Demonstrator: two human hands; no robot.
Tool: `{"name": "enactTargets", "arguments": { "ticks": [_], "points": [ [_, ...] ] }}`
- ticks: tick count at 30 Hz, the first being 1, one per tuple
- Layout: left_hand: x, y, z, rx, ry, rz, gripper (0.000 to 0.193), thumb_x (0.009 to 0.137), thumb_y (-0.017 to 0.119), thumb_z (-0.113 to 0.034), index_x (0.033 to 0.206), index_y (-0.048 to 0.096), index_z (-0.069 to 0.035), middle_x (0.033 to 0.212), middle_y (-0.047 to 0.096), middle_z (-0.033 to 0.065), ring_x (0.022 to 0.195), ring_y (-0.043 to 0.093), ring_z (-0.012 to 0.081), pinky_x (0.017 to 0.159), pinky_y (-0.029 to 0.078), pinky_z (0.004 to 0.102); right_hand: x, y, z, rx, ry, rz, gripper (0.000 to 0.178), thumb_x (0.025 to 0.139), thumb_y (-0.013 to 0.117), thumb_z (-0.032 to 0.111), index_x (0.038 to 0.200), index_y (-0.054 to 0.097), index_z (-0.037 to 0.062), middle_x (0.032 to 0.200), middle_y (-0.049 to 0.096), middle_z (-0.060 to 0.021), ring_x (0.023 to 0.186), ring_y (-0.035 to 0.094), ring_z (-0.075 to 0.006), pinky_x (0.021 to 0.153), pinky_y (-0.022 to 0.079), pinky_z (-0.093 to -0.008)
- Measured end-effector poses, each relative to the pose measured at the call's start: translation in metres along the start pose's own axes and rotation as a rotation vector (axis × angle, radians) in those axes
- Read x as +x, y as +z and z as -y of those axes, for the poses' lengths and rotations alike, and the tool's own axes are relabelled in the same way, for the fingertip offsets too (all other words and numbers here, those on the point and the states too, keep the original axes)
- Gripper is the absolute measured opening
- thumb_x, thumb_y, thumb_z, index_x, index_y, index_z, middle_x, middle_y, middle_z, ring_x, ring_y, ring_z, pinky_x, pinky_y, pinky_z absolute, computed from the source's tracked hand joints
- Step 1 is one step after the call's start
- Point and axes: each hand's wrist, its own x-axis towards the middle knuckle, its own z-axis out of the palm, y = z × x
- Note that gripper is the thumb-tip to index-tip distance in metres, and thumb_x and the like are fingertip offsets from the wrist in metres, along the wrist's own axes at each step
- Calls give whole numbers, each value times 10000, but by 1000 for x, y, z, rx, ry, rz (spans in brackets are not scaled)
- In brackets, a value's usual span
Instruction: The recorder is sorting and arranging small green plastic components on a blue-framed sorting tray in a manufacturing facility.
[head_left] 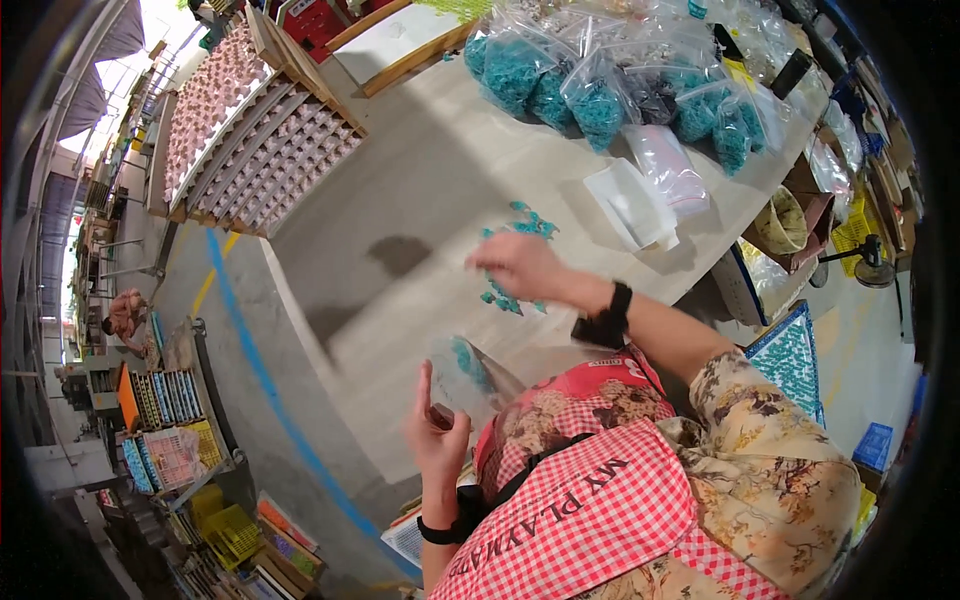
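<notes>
Small teal pieces (pixel 535 226) lie loose in a scattered pile on a pale table (pixel 400 340), a person's right hand (pixel 515 262) over the middle of it. The right hand's fingers are curled and blurred by motion; whether they grip a piece cannot be told. On the near side of the pile, to its left, the left hand (pixel 440 435) raises its index finger at a clear bag (pixel 465 365) with teal inside; whether it grips the plastic cannot be told either. With pieces this small, a light, cupped touch would likely serve better than a hard pinch, and a bag this limp probably wants its mouth held wide and steady. Right of the pile lies a white sheet (pixel 625 205); beyond the pile, to the right, sit filled bags (pixel 600 105). Beyond it, to the left, stand pink trays (pixel 280 150).
</notes>
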Motion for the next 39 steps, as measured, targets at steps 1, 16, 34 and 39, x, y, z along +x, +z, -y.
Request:
{"name": "enactTargets", "arguments": {
  "ticks": [1, 16, 34, 39],
  "points": [
    [0, 1, -1, -8, -8, -7, 778, 683, 542, 47, 1436, 376, -56, 536, 390, -61, 477, 382, 14, 479, 350, 184, 9, -7, -26, -99, 67, 14, 252, 809, 586, 85, 1056, 629, 98, 975, 631, -97, 916, 598, -300, 772, 490, -397],
    [-2, 1, -14, -115, -93, -25, 754, 732, 514, 111, 1447, 312, -15, 1461, 385, 162, 574, 514, 36, 523, 488, 219, -92, -16, -87, -188, 259, 237, 795, 682, 452, -158, 1434, 297, 47, 1481, 298, -168, 1387, 266, -336, 1134, 271, -371],
    [5, 9, -17, -84, -24, 28, 784, 699, 513, 88, 1449, 311, -25, 1380, 470, 126, 550, 491, 33, 529, 489, 206, -164, -51, -80, -58, 374, -45, 580, 761, 679, 36, 1302, 478, 92, 1298, 501, -127, 1201, 474, -313, 987, 424, -371],
    [0, 7, -14, -45, 5, 29, 779, 698, 517, 75, 1446, 324, -27, 839, 641, 42, 514, 485, 36, 523, 486, 216, -173, -47, -89, -109, 314, -150, 422, 754, 681, 19, 1157, 563, 50, 1161, 553, -120, 1068, 532, -312, 879, 468, -358]
  ]
}}
